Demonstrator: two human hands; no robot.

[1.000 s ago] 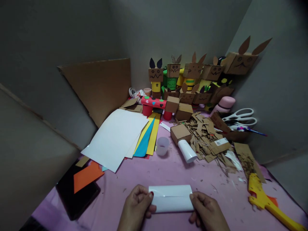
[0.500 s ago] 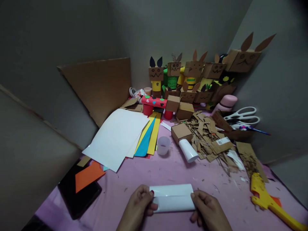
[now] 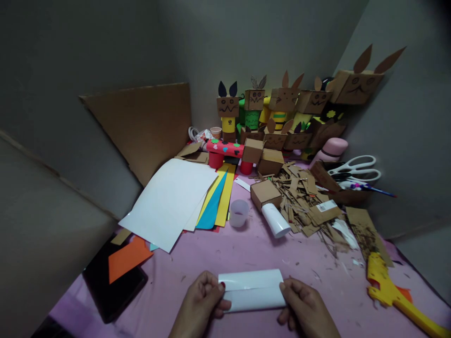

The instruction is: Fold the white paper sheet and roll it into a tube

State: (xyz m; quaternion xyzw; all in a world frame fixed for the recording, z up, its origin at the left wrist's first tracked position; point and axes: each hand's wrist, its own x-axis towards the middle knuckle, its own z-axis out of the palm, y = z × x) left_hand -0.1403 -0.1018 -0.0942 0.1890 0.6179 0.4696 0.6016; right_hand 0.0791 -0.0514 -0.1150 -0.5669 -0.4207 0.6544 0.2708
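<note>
Risk: left hand [image 3: 204,300] and right hand [image 3: 303,307] pinch rolled white paper [image 3: 252,291] at 9 and 3 o'clock ends, fingers closed; uneven pressure may crease or unroll it.

Glossy white paper roll [image 3: 252,290]

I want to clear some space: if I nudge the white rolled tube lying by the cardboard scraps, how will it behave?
The white rolled tube lies on its side, so it would probably roll across the pink cloth. It looks like thin hollow paper, likely light and easily crushed. The scrap pile beside it may stop it.
</note>
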